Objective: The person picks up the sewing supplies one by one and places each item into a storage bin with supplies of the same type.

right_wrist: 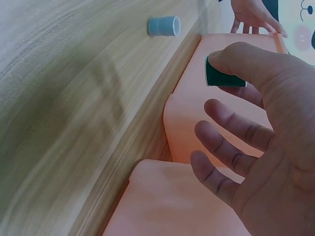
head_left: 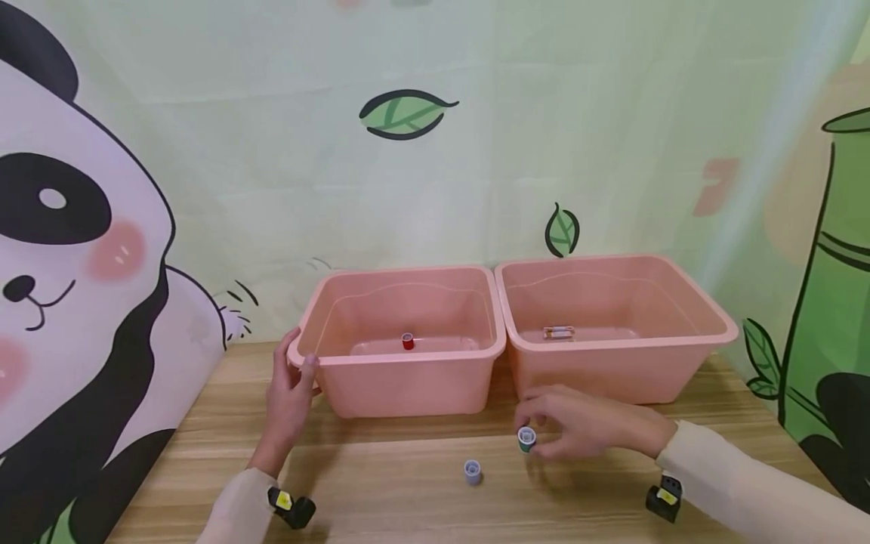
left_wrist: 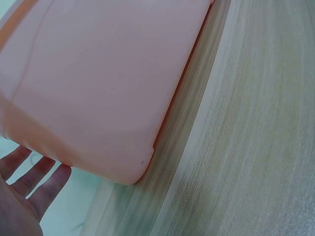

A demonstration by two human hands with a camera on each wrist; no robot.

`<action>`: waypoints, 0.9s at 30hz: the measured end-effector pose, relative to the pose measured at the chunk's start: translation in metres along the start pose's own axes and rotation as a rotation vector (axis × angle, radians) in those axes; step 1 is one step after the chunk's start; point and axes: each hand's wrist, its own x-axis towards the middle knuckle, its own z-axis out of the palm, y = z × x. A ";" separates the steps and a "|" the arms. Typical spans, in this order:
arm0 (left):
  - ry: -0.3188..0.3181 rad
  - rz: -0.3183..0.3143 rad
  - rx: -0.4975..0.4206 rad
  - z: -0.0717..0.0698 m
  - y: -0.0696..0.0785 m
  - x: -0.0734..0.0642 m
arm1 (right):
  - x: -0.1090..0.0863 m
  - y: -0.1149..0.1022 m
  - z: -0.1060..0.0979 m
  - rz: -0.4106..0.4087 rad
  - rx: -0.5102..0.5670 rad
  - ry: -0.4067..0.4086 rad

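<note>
My right hand point(head_left: 578, 419) pinches a small green thread spool point(right_wrist: 224, 76) with pale ends between thumb and index finger, the other fingers spread apart. It is in front of the right pink bin point(head_left: 612, 370). A light blue spool point(head_left: 472, 472) stands upright on the table, left of that hand, and appears at the top of the right wrist view. My left hand point(head_left: 288, 393) is at the front left corner of the left pink bin point(head_left: 408, 385), thumb on the front side. In the left wrist view its extended fingers point(left_wrist: 51, 189) touch the bin's wall.
Inside the left bin lies a red spool point(head_left: 408, 341). A small pack point(head_left: 559, 332) with white and orange pieces sits in the right bin. The bins stand side by side on the wooden table point(head_left: 394, 506), before a printed panda cloth point(head_left: 435, 189).
</note>
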 end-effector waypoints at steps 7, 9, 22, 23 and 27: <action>0.003 0.012 -0.001 0.002 0.003 -0.001 | 0.000 -0.003 -0.006 0.019 -0.001 -0.011; 0.002 0.010 0.007 0.002 0.003 -0.002 | 0.001 -0.003 -0.008 0.016 0.000 -0.012; 0.009 0.027 0.030 0.002 0.001 -0.001 | 0.008 -0.013 -0.026 -0.015 0.023 -0.013; 0.011 0.026 0.032 0.002 0.000 -0.001 | 0.008 -0.014 -0.028 -0.019 0.026 -0.010; 0.013 0.021 0.036 0.003 0.000 -0.001 | 0.010 -0.018 -0.036 -0.025 0.044 -0.002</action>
